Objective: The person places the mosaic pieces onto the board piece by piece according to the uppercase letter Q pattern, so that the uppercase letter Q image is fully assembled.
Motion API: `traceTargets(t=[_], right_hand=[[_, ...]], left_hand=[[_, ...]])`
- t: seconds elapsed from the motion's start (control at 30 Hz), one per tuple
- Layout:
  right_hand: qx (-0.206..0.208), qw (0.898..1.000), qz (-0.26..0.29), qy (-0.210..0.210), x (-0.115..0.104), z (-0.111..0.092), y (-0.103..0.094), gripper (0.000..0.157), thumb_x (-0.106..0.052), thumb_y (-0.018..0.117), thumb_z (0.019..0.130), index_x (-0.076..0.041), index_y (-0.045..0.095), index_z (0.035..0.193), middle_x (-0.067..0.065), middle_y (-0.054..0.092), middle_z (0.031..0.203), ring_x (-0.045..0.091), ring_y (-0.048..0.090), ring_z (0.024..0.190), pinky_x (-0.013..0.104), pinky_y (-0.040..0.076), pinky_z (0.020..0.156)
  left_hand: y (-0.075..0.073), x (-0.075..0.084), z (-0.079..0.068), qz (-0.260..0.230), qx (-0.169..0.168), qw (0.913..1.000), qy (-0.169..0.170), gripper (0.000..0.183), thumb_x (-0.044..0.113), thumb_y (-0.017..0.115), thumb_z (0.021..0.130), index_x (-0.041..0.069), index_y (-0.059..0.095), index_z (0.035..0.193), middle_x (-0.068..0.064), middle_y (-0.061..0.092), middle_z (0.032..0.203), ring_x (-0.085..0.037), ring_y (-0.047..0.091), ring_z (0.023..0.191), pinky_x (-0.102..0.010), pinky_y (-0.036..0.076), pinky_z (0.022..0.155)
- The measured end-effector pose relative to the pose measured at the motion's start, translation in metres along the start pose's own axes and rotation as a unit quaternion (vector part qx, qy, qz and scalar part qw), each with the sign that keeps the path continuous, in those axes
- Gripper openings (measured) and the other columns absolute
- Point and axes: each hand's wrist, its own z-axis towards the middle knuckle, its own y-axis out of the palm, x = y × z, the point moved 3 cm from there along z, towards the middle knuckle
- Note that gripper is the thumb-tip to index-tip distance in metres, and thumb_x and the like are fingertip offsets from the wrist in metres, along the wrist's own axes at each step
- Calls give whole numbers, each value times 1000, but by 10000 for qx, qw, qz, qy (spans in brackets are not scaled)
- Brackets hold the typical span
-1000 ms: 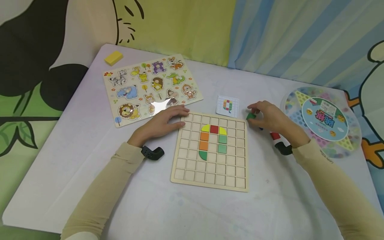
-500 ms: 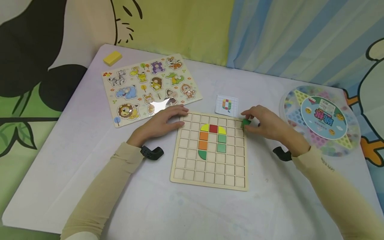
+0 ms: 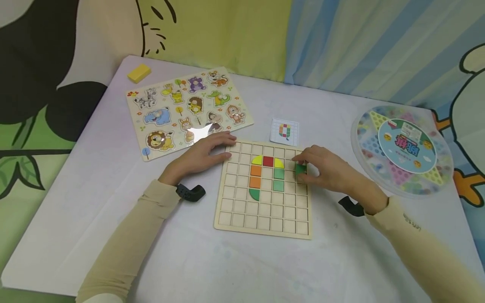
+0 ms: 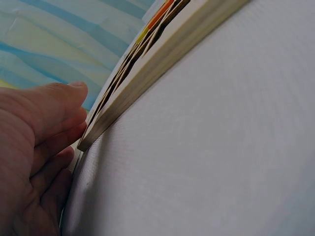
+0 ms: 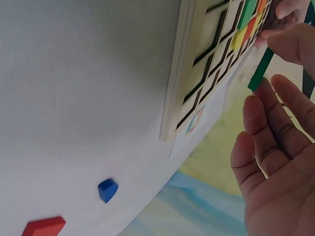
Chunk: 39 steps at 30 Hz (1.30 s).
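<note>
My right hand (image 3: 326, 169) pinches a dark green tile (image 3: 300, 169) between thumb and fingertip, over the right columns of the wooden grid board (image 3: 263, 233). The right wrist view catches the tile (image 5: 261, 71) edge-on, tilted and raised off the board. My left hand (image 3: 201, 156) lies by the board's upper left corner, its fingers relaxed and the fingertips right at the edge. Set in the grid are a red square (image 3: 267, 161), yellow quarter-rounds (image 3: 257, 160), orange squares (image 3: 255, 176), light green squares (image 3: 278, 179) and a green quarter-round (image 3: 254, 194).
Behind the board lies a small pattern card (image 3: 284, 131). An animal puzzle board (image 3: 189, 110) sits at the back left, near a yellow block (image 3: 139, 73). A round clear box (image 3: 403, 149) stands at the right. A blue piece (image 5: 108, 190) and a red piece (image 5: 43, 227) lie on the table.
My right hand has carried the green tile left and toward me, from beside the board's upper right corner to over its right columns. My left hand has stayed in place.
</note>
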Motion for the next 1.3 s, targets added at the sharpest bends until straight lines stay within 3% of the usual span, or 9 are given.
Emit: traceTargets(t=[0.3, 0.5, 0.87, 1.3], right_hand=[[180, 9958, 371, -818, -29, -7, 19, 35, -11, 80, 78, -6, 68, 110, -2, 67, 103, 11, 57, 94, 29, 52, 81], [345, 9905, 326, -1294, -41, -8, 34, 30, -8, 79, 75, -8, 68, 103, -4, 66, 94, 10, 56, 87, 26, 51, 78], [6, 9933, 21, -1158, -53, -6, 44, 17, -17, 81, 79, -12, 70, 91, -5, 65, 92, 13, 56, 88, 30, 51, 82], [103, 9897, -200, -1412, -56, -4, 45, 15, -15, 83, 77, -13, 75, 89, -2, 67, 94, 15, 60, 88, 32, 54, 82]], left_hand=[[0, 0, 1, -19, -1, 10000, -7, 39, 30, 61, 97, 16, 58, 134, 4, 45, 149, -16, 26, 147, -40, 20, 122], [0, 1, 0, -25, 32, 10000, -9, 39, 29, 61, 97, 16, 58, 133, 4, 45, 149, -16, 27, 146, -40, 20, 122], [-1, 4, 0, -26, -23, 10000, 55, 41, 30, 61, 97, 14, 58, 135, 1, 45, 150, -19, 25, 148, -42, 19, 122], [-2, 4, 0, 23, -6, 10000, 65, 40, 30, 61, 97, 14, 58, 134, 0, 45, 150, -20, 26, 147, -42, 20, 122]])
